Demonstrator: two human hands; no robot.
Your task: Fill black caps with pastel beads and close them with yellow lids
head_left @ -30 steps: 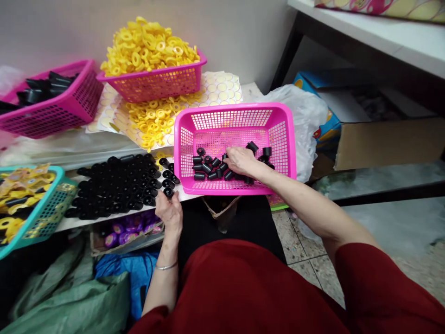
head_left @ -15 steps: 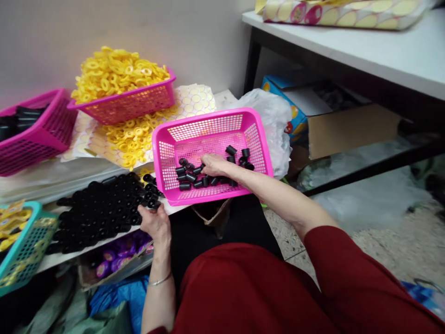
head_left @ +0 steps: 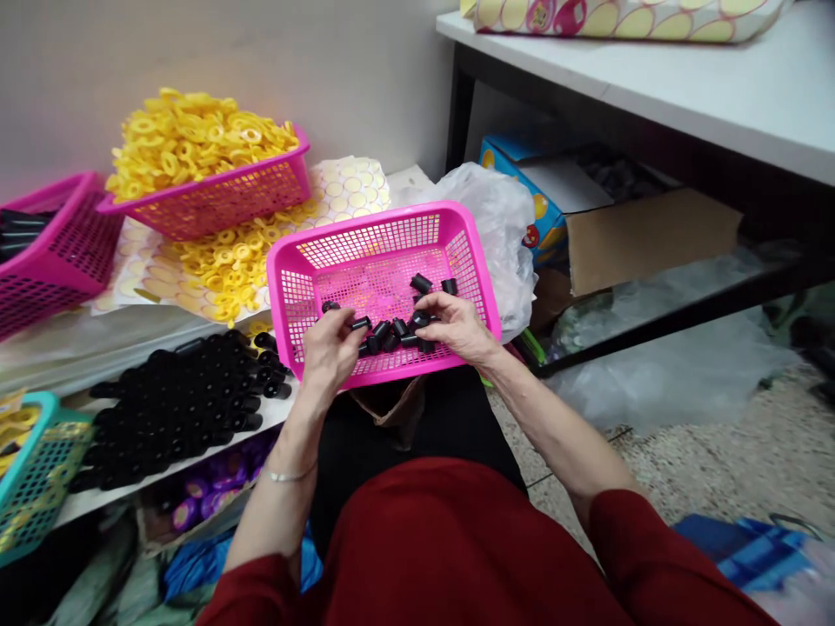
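A pink mesh basket point(head_left: 384, 380) lies tilted across my lap and the shelf edge, with small black plastic cylinders point(head_left: 381, 331) gathered along its near side. My left hand point(head_left: 330, 349) reaches over the basket's left part, fingers pinched at a black cylinder. On the right, my right hand point(head_left: 460, 330) has thumb and forefinger closed around another black cylinder point(head_left: 421, 319). Left of the basket, a dense block of black cylinders point(head_left: 170, 400) stands in rows on the white shelf, with a few looser ones at its right end.
Behind sits a pink basket point(head_left: 222, 204) heaped with yellow ring-shaped pieces point(head_left: 196, 139); more lie on printed sheets. Another pink basket point(head_left: 78, 243) and a teal basket point(head_left: 49, 469) stand left. A white table point(head_left: 626, 78), open carton point(head_left: 652, 243) and plastic bags point(head_left: 502, 226) are right.
My left hand has moved from the block of black cylinders into the pink basket. My right hand has shifted right within the basket and holds a cylinder. The view has turned slightly.
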